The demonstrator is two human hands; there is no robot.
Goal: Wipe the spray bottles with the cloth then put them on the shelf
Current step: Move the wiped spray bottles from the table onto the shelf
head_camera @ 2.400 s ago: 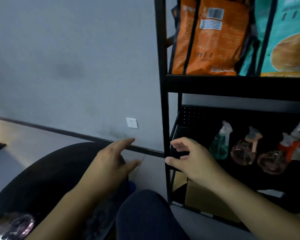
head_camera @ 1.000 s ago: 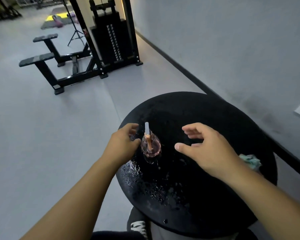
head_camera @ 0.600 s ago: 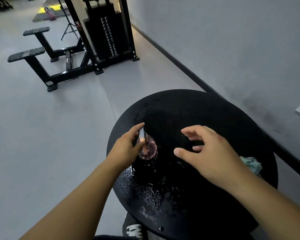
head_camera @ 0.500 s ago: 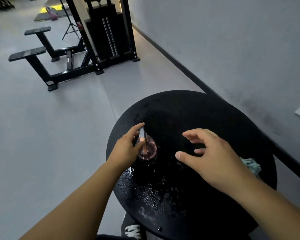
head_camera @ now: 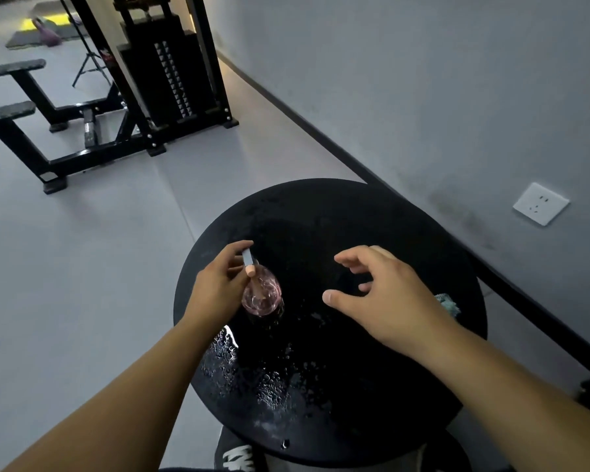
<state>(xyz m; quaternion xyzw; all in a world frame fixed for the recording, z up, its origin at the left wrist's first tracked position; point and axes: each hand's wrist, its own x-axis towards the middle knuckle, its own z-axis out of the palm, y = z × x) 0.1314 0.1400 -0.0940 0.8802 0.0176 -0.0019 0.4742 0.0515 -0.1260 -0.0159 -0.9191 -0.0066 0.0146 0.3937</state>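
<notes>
A small pink see-through spray bottle (head_camera: 264, 296) stands on the wet round black table (head_camera: 355, 216). My left hand (head_camera: 218, 287) holds the bottle's neck and trigger head from the left, fingers curled round it. To the right of the bottle, my right hand (head_camera: 385, 294) hovers above the tabletop, fingers spread and holding nothing. A teal cloth (head_camera: 448, 303) lies on the table's right side, partly hidden behind my right wrist. The shelf is out of view.
Water drops (head_camera: 252, 376) cover the near half of the tabletop. A grey wall with a white socket (head_camera: 540, 203) runs along the right. A black weight machine (head_camera: 164, 73) and a bench (head_camera: 31, 117) stand on the grey floor at the far left.
The view swung from the shelf to the round table. My left hand reached the pink bottle and closed on its neck. My right hand stayed hovering over the table.
</notes>
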